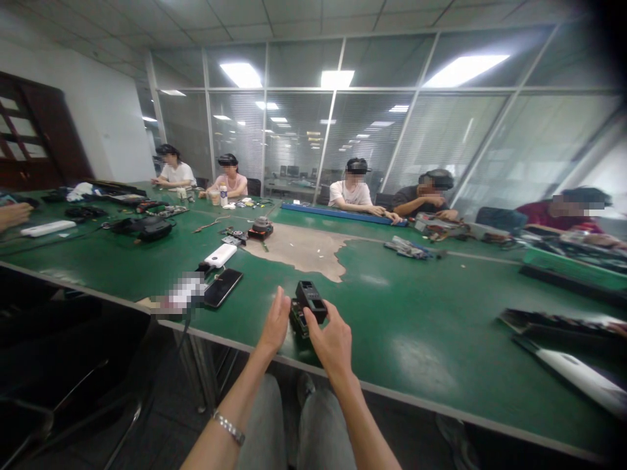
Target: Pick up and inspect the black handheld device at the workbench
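Note:
My right hand [336,336] grips a black plastic housing [310,300] with rectangular windows and small buttons, thumb on the near side and fingers along the right. Under and left of the housing shows a dark part with a green circuit board [298,318]; whether the two are joined I cannot tell. Close to its left side, my left hand [277,321] is held upright with fingers stretched out, gripping nothing. Both hands are over the near edge of the green table [382,365].
A black phone [223,288] and a white power bank [221,256] lie to the left. Beyond the hands is a bare brown patch [298,250] with a round device [260,226] at its edge. Several people sit across the table. Long black-and-white parts [578,369] lie at right.

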{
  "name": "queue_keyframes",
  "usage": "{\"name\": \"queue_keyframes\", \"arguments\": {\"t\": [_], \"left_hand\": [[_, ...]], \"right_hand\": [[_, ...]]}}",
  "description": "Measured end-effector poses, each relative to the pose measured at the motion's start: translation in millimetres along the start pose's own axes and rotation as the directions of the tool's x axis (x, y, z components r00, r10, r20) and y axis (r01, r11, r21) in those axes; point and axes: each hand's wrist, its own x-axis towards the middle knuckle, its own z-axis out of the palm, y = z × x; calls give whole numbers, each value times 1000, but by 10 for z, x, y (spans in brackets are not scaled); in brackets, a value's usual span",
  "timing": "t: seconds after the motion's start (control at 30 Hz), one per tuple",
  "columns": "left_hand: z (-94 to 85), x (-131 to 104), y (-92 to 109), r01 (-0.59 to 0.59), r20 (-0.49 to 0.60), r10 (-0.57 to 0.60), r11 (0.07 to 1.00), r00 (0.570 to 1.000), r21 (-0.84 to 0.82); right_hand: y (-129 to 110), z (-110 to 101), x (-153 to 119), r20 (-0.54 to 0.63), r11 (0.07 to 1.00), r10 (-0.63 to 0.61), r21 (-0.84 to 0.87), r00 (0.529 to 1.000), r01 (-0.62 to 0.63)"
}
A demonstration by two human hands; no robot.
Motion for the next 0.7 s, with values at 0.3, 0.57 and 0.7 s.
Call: {"name": "queue_keyframes", "arguments": {"t": [0.3,0.57,0.7], "left_hand": [[-7,8,-5,15,3,-15,1000,1000,-9],[-2,7,-14,24,13,-24,1000,1000,13],[6,0,11,26,33,-27,999,999,32]], "right_hand": [[-18,27,-3,67,1000,-9,-13,998,10],[97,49,-121,142,998,-17,-56,990,25],[227,142,-233,128,996,-20,-86,992,31]]}}
